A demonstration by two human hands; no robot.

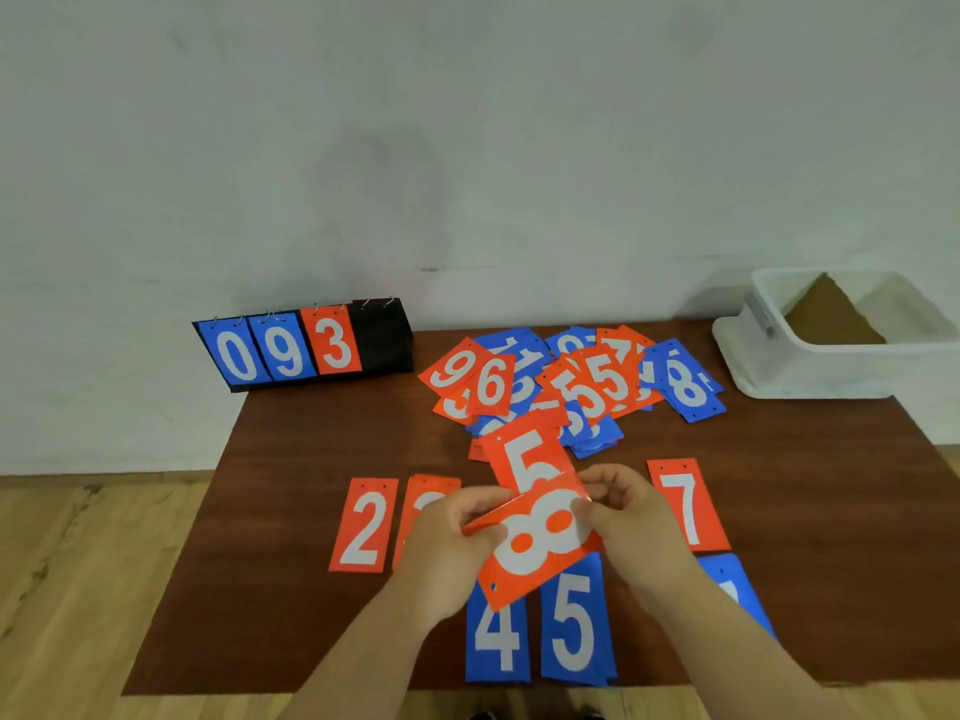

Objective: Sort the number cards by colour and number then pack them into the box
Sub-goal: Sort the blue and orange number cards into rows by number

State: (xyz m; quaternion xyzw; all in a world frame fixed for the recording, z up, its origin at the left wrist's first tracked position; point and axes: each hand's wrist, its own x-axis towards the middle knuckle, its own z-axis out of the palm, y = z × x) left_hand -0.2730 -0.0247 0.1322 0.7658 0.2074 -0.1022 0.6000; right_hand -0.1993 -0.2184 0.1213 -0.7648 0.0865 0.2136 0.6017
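Both hands are clamped on one card. The left hand (452, 543) pinches the lower-left end of the red 8 (535, 543), thumb on the face. The right hand (628, 517) pinches its upper-right end. The card is held tilted above the near middle of the worktop (291, 511). A red 5 (527, 459) stands just behind it with its lower part hidden, and I cannot tell which grip, if any, carries it.

The step in hand looks like splitting these two cards and laying each in the red row. That row runs from the red 2 (363, 524) on the left to the red 7 (688, 504) on the right, with one more red card beside the 2 half hidden by the left hand. The 8 belongs just right of the 7. The 5 belongs in the gap between the hidden card and the 7, above the blue 5 (574, 626), which lies next to the blue 4 (496, 636).

To do it well:
- Slide the cards apart with the thumbs instead of pulling, since glossy faces tend to cling.
- Let one grip take one card each, then turn the 8 upright before setting it down.
- Lay each card flat and square to its neighbours, holes to the far side, without nudging the 7.
- Leave room in the row for a 6.

The unsorted pile (561, 387) lies beyond, and the box (805, 371) waits at the far right corner.
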